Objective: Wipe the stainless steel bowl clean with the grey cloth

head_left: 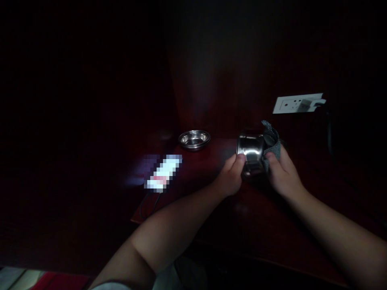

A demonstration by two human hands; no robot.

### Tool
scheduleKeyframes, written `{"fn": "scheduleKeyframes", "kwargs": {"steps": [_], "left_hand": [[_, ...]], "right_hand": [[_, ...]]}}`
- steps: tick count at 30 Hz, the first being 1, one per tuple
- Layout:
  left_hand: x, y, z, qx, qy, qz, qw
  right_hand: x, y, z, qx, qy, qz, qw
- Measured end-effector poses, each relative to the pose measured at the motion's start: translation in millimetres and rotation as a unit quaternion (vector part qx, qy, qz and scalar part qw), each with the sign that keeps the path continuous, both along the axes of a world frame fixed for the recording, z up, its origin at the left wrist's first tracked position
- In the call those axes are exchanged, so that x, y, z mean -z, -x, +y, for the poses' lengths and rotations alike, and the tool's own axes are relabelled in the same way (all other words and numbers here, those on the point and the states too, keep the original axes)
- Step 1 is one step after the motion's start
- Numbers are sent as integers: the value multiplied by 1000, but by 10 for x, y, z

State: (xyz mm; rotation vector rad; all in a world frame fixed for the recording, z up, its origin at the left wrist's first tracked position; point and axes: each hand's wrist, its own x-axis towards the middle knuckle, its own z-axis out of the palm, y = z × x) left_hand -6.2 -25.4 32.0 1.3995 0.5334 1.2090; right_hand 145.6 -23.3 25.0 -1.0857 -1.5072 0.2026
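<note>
A shiny steel cup (253, 151) is held on its side above the dark red tabletop. My left hand (232, 174) grips its left end, thumb on the near side and the other fingers mostly hidden. At the other end, my right hand (282, 173) is closed on a grey checked cloth (273, 147), pressing it against the cup. Part of the cloth sticks up above the hand. To the left of the cup, a shallow steel bowl (194, 140) rests on the table, apart from both hands.
A lit phone (165, 173), its screen blurred, lies left of my left forearm with a thin cable running from it. On the back wall is a white socket plate (290, 104) with a plug (317, 103) and a dark cord hanging down at right. The surroundings are very dark.
</note>
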Motion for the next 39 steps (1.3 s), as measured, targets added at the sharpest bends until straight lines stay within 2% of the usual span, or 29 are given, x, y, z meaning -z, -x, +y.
{"fn": "scheduleKeyframes", "kwargs": {"steps": [5,9,12,19,26,33,37,39], "left_hand": [[11,84,-61,-53,-125,139,981],[9,107,-86,-98,-174,180,963],[-2,107,-91,-95,-201,191,956],[1,107,-85,-109,-201,199,953],[17,82,-67,-103,-216,179,954],[30,78,-55,-91,-231,158,956],[23,62,-57,-98,-222,177,954],[13,51,-65,-104,-216,195,951]], "right_hand": [[1,-5,6,23,-3,69,997],[2,1,-13,12,-36,50,998],[0,7,-36,0,-45,25,999],[-69,46,-102,-37,-119,-100,987],[-123,114,-132,-31,-140,-190,971],[-101,121,-108,-54,-135,-191,971],[-71,89,-84,-105,-129,-148,975],[-68,84,-83,-105,-111,-107,982]]}}
